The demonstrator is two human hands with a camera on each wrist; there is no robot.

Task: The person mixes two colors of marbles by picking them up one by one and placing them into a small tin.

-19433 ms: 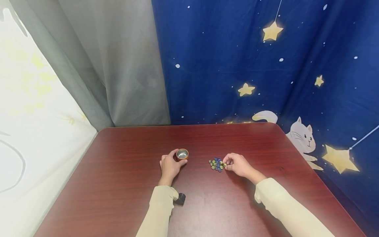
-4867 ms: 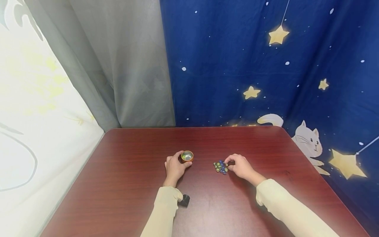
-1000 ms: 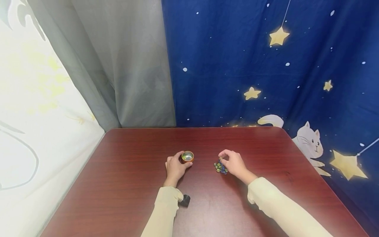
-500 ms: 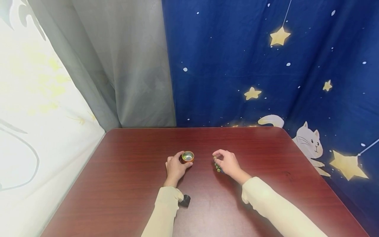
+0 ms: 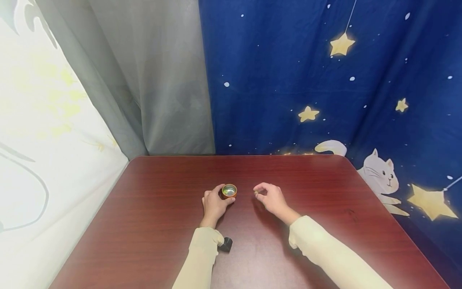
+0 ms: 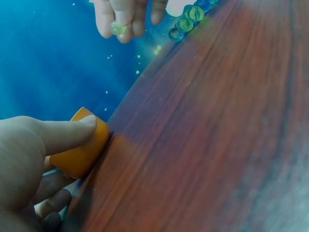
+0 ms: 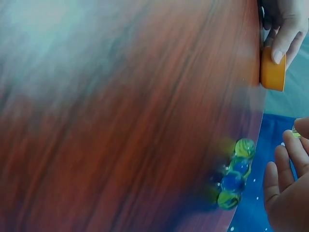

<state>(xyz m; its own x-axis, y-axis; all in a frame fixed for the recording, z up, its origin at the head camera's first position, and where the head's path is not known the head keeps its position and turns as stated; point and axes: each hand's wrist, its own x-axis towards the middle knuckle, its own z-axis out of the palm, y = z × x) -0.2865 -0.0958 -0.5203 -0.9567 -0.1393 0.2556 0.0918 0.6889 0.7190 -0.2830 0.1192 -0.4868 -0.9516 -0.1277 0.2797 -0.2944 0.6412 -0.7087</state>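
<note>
My left hand (image 5: 213,206) grips a small round orange tin (image 6: 77,157) that stands upright on the table, thumb on one side and fingers on the other. Inside the tin, something yellow-green shows near the left wall in the head view. Between thumb and fingertips my right hand (image 5: 275,199) pinches a yellow-green glass marble (image 6: 117,29), held above the table a little to the right of the tin. Several blue and yellow-green marbles (image 7: 232,182) lie clustered on the table below the right hand; in the head view that hand hides them.
The dark red wooden table (image 5: 166,180) has rounded far corners. A small black object (image 5: 226,244) sits at the left cuff. Behind the table hang a grey curtain (image 5: 173,100) and a blue one with stars (image 5: 260,100); a white cloth (image 5: 72,180) is at the left.
Over the last second my right hand has moved left from the pile toward the tin, carrying the marble. The left hand stays around the tin, which looked empty in the oldest frame.
</note>
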